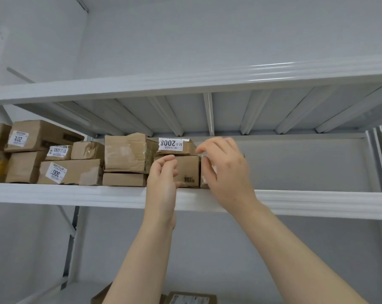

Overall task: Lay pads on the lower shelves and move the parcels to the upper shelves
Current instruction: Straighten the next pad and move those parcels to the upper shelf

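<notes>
Two bare forearms reach up from the btm edge, w/ a couple of brown boxes lying low down between them. The left hand is in front of the barcode box, fingers loosely curled & gripping nothing. The right hand is beside it, fingers spread & relaxed; it's blurred, so can't tell if the tips touch the small parcel half hidden behind it. Both hands sit just above the front edge of the white shelf. The barcode box stands on that shelf, w/ the parcel labelled 2008 stacked on top. To the left: a big taped box on a flat box, then more labelled parcels piled toward the left end. Right part of the shelf is behind the right hand. Above, the next shelf shows its ribbed underside.
</notes>
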